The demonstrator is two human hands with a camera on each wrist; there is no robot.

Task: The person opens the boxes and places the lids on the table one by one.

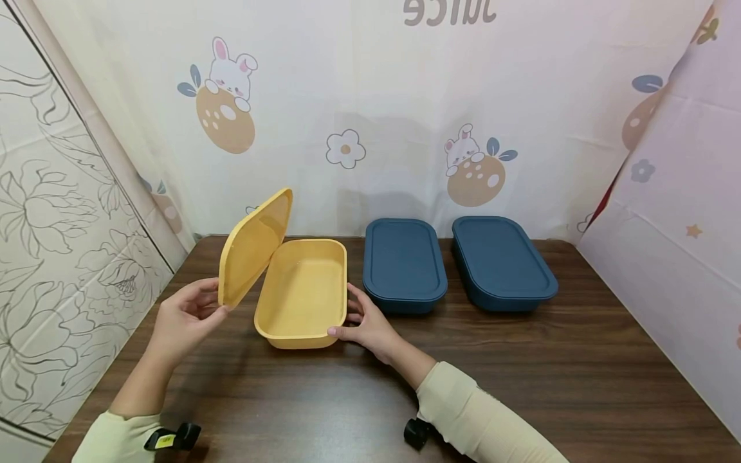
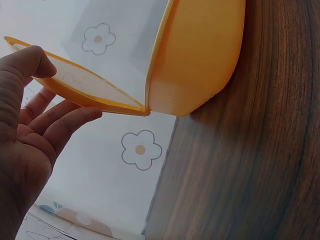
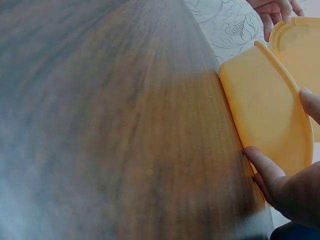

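Note:
A yellow rectangular container (image 1: 303, 296) with rounded corners sits uncovered on the table, its inside bare. Its yellow lid (image 1: 255, 247) stands tilted up along the container's left side, meeting the rim near the far left corner. My left hand (image 1: 184, 316) pinches the lid's near edge between thumb and fingers; the left wrist view shows the thumb on the inner face and fingers beneath. With my right hand (image 1: 370, 326) I hold the container's near right corner, thumb at the rim and fingers along the right wall. The right wrist view shows that hand against the container's wall (image 3: 265, 100).
Two dark blue lidded containers stand to the right: one (image 1: 405, 260) close beside my right hand, the other (image 1: 503, 260) farther right. The brown wooden table (image 1: 324, 411) ends at a printed curtain (image 1: 370, 77) behind. A flower-patterned panel (image 1: 52, 212) borders the left side.

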